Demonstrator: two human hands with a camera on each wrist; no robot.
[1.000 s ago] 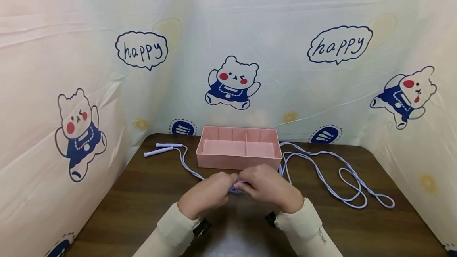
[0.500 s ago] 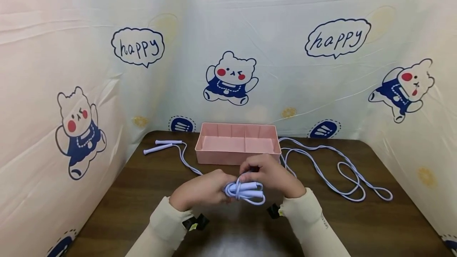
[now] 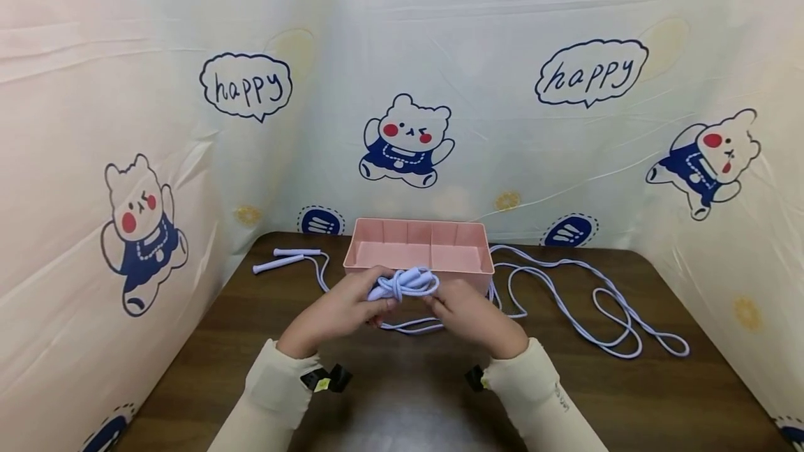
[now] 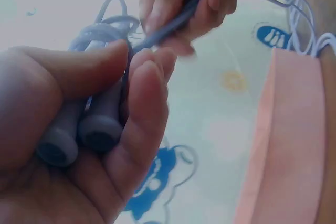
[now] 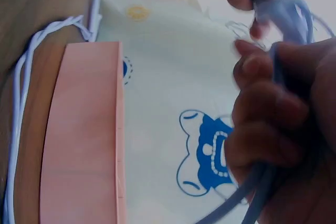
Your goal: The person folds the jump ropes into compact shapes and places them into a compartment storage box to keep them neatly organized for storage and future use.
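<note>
One rope bundle, apparently mid-wrap

Patterned cloth surrounds the dark table. Pink divided box stands toward the back; loose rope lies to its right, spare handles to its left.

Step, as judged: winding or cinching cord round the bundle. Done well, the left side would serve as a fixed clamp that holds the folds together, while the right draws with even tension and lays each turn snug against the last. Slack would likely let the coils spread.

Position: bundle raised between the hands, in front of the box. Left hand grips it, thumb on one side, fingers on the other. Right hand grasps a cord strand, fingers curled round it; two strands leave its far side. Bundle handles lie side by side in the left palm. Whether the wrap is secured: cannot tell.
</note>
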